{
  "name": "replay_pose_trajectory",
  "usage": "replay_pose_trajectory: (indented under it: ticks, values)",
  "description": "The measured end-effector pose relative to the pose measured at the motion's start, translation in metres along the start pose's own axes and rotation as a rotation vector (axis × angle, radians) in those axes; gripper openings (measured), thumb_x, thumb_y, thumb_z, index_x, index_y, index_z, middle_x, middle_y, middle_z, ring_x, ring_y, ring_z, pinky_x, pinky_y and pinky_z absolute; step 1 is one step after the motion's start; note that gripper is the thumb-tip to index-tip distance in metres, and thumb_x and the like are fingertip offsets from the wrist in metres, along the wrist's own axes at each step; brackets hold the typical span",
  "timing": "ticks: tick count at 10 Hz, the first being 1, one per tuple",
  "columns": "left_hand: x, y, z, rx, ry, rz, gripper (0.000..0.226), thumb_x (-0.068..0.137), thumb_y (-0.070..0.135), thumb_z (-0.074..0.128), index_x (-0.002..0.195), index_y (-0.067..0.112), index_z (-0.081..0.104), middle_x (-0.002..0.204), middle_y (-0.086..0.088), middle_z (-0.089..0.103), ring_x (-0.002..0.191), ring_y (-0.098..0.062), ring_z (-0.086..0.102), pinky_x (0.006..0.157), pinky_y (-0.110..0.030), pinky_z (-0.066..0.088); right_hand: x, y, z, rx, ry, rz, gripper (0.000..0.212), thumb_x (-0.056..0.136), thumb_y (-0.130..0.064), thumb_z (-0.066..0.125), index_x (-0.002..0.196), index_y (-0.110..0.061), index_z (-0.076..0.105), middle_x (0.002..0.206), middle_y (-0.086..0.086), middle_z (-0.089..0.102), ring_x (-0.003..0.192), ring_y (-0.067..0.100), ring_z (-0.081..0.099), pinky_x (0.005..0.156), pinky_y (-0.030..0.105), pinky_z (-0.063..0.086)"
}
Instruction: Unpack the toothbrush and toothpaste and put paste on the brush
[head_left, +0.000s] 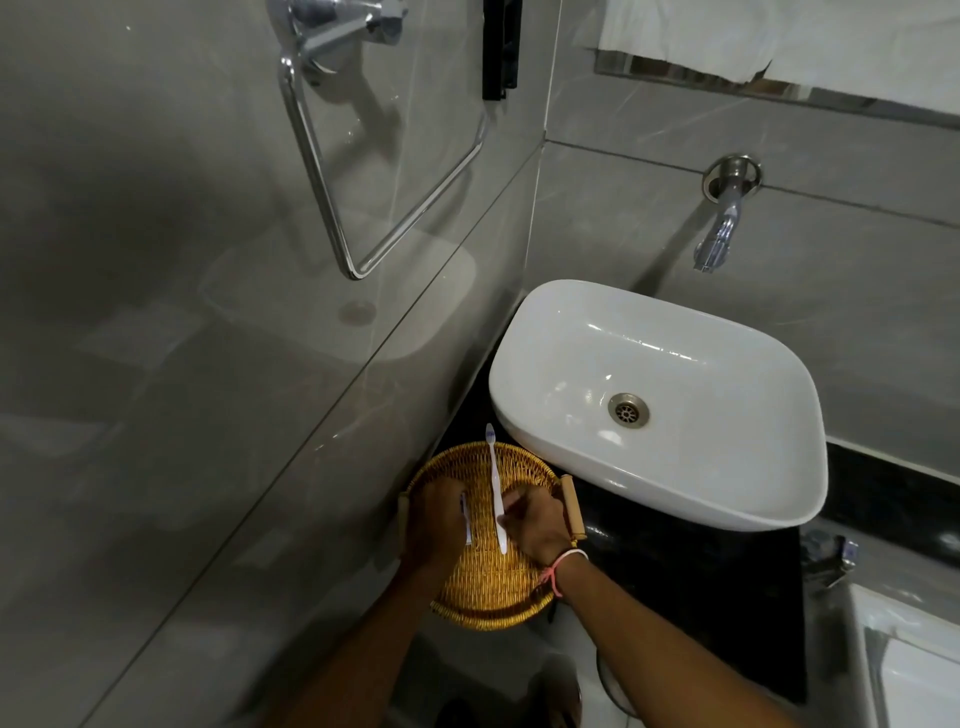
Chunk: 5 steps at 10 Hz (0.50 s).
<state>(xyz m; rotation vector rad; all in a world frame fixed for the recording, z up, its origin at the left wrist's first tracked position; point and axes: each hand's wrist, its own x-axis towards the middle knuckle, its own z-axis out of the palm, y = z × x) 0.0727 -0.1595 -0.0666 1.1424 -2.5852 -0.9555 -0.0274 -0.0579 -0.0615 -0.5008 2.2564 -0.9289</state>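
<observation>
Both forearms reach up from the bottom centre of the frame to a round, golden woven wicker tray (488, 587) with pale wooden handles, sitting on a black polished counter (675, 571) just left of and below a glossy white rounded-rectangular ceramic basin (660, 395). The right hand (535, 525), with a pink cord bracelet (561, 569) at the wrist, is bent knuckles-up over the tray, its fingers curled and pinched on the lower handle of a slim white plastic toothbrush (496, 483), whose head points toward the top of the frame past the tray's far rim. The left hand (434, 525) lies palm-down over the tray's left side, fingers closed around a small white tube of toothpaste (466, 519) with blue print. A chrome spout (719, 228) juts from smooth grey marble-look tile in the upper right; a chrome towel ring (363, 171) hangs in the upper left.
</observation>
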Motion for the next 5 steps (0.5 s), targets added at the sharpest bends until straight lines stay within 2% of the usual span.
replay_pose_trajectory:
  ticks: [1,2,3,4,5]
  values:
    - [-0.001,-0.003,0.001,0.027,0.005,0.036,0.013,0.094,0.014,0.063,0.100,0.003,0.069,0.105,-0.014,0.072,0.101,-0.026,0.067,0.085,-0.023,0.050,-0.004,0.001,-0.001,0.013,0.038,-0.009,0.024,0.085,-0.002,0.072,0.108,-0.003,0.064,0.110,0.014,0.070,0.101,0.029,0.067,0.094,0.042,0.056]
    - [-0.004,-0.004,-0.002,0.243,-0.053,0.182,0.028,0.093,0.020,0.066,0.116,0.004,0.067,0.124,-0.013,0.068,0.119,-0.029,0.062,0.104,-0.036,0.051,-0.011,0.001,-0.003,-0.096,0.114,-0.114,0.028,0.090,-0.010,0.067,0.117,-0.009,0.059,0.110,0.012,0.069,0.100,0.024,0.064,0.095,0.042,0.055]
    - [-0.009,-0.007,-0.011,0.527,-0.040,0.329,0.052,0.077,0.030,0.083,0.118,0.000,0.071,0.125,-0.018,0.071,0.117,-0.036,0.067,0.098,-0.049,0.057,-0.019,0.002,-0.006,-0.383,0.191,-0.326,0.032,0.092,-0.021,0.061,0.123,-0.015,0.054,0.125,0.009,0.056,0.114,0.026,0.053,0.100,0.037,0.050]
    - [-0.013,-0.012,-0.022,0.682,0.033,0.425,0.064,0.080,0.045,0.074,0.123,-0.001,0.068,0.128,-0.022,0.069,0.118,-0.038,0.066,0.098,-0.053,0.056,-0.031,-0.005,-0.013,-0.622,0.287,-0.498,0.049,0.088,-0.033,0.064,0.132,-0.019,0.050,0.128,0.008,0.055,0.116,0.028,0.053,0.098,0.039,0.049]
    - [-0.015,-0.014,-0.024,0.686,0.120,0.434,0.072,0.090,0.057,0.045,0.136,0.002,0.058,0.141,-0.023,0.058,0.130,-0.040,0.056,0.105,-0.057,0.049,-0.034,-0.003,-0.015,-0.760,0.285,-0.508,0.072,0.086,-0.042,0.065,0.147,-0.021,0.033,0.149,0.013,0.040,0.137,0.033,0.040,0.111,0.049,0.043]
